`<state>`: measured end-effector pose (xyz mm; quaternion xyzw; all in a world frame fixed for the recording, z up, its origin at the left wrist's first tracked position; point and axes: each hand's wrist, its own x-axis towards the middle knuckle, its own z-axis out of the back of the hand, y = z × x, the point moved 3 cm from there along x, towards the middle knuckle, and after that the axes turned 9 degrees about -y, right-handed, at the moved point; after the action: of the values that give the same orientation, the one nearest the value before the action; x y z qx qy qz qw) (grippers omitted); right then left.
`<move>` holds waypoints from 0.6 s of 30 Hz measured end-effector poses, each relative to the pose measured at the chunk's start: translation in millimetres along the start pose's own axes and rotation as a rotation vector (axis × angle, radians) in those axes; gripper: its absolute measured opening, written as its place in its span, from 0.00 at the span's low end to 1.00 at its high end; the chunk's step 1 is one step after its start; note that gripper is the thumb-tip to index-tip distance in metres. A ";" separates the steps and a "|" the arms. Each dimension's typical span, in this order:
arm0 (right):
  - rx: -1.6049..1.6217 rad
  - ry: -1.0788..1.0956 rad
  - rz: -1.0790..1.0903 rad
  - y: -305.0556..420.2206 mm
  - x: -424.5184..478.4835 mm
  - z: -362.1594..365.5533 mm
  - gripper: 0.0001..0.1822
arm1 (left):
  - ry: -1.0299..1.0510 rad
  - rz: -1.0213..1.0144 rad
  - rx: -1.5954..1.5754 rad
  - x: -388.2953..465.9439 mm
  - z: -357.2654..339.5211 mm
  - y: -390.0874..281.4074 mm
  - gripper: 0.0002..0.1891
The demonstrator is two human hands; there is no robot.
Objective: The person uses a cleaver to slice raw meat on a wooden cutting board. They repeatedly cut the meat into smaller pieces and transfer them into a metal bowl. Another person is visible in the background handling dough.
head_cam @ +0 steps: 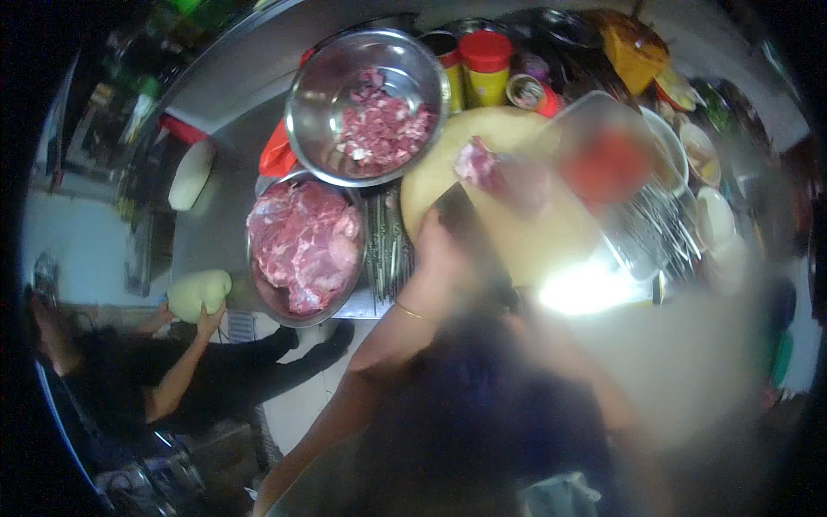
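Note:
My left hand point(442, 249), with a thin bracelet at its wrist, is against the broad dark blade of what looks like a cleaver point(478, 242). Its fingertips are hidden by the blade, so its grip is unclear. A hazy smear blurs my right hand point(517, 323), close to the cleaver's near end; its fingers cannot be made out. Both hands are at the near edge of a round cutting board point(439, 152). On that board lies a piece of raw meat point(481, 165), its right part blurred. Cut meat point(387, 129) fills part of a steel bowl point(313, 123) at the far left.
Large raw meat pieces point(307, 242) fill a second metal bowl point(261, 304). Metal skewers point(386, 252) lie beside it; more skewers point(659, 226) are at right. Red-lidded jars point(486, 71) stand behind the board. At left, a co-worker's hands point(210, 316) hold pale dough point(197, 294).

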<state>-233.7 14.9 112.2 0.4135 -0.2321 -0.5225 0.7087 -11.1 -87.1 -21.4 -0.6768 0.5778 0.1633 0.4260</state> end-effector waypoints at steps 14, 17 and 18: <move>-0.834 -0.072 0.667 -71.8 41.4 -15.0 0.24 | 0.209 -1.807 1.502 -27.3 -105.4 -233.3 0.29; -0.723 -0.047 0.571 -49.3 51.5 -20.4 0.16 | 0.140 -1.662 1.790 -6.7 -50.6 -183.6 0.39; -0.576 -0.050 0.552 -25.4 54.2 -13.5 0.15 | 0.223 -1.666 1.700 -17.1 -30.1 -167.4 0.41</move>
<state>-218.6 -33.8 78.1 0.1073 -0.1958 -0.3659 0.9035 130.3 -104.2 73.2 -0.3550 -0.0822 -0.6573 0.6597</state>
